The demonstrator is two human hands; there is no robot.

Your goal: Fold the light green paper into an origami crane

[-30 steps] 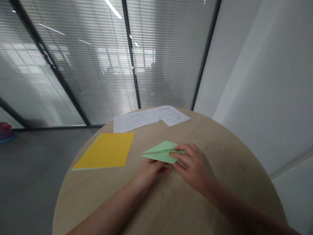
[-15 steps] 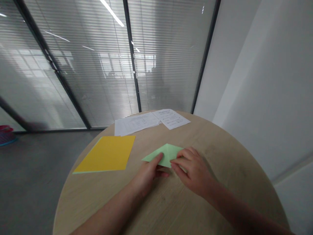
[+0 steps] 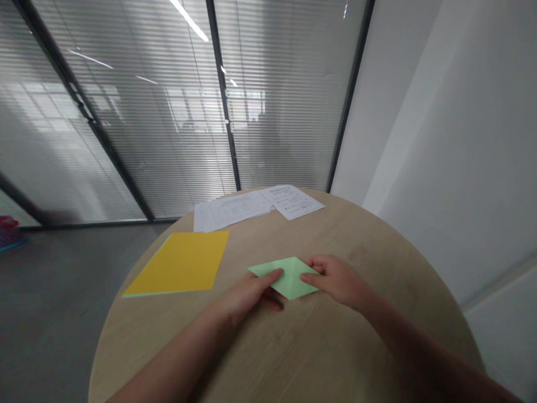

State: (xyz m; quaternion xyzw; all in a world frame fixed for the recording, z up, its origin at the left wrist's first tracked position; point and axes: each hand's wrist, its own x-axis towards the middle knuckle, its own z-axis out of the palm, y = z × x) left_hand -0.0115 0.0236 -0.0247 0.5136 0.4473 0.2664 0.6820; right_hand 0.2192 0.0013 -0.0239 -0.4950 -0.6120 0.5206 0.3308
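A: Biggest thing first: a glass partition with blinds (image 3: 168, 151) fills the back, and a plain white wall (image 3: 470, 145) runs up the right-hand side.

B: And under them, the round wooden table (image 3: 390, 291), pale grain, curved edge!

A: What's lying on it?

B: A yellow sheet (image 3: 180, 262) over on the left, with a thin strip of pale green peeking out along its edge. Beyond, at the far side, printed white papers (image 3: 235, 211), overlapping; the print is too small to read.

A: Now the middle of the action!

B: The folded green paper (image 3: 292, 284), a diamond shape, sits right of the yellow sheet and closer to the person than the white papers. Both hands are on it! I can't tell whether it touches the tabletop.

A: Take us through the grip.

B: Left hand (image 3: 251, 292): pinching the left part, thumb flat on top, fingers curled underneath, some of them showing below the near edge. Right hand (image 3: 342, 281): pinching the right part, barely open, just the paper's thickness between thumb and fingers, which tuck behind the far right edge.

A: And the smallest detail?

B: The crease (image 3: 292, 271), straight down the middle, between two thumbs that stay clear of each other!
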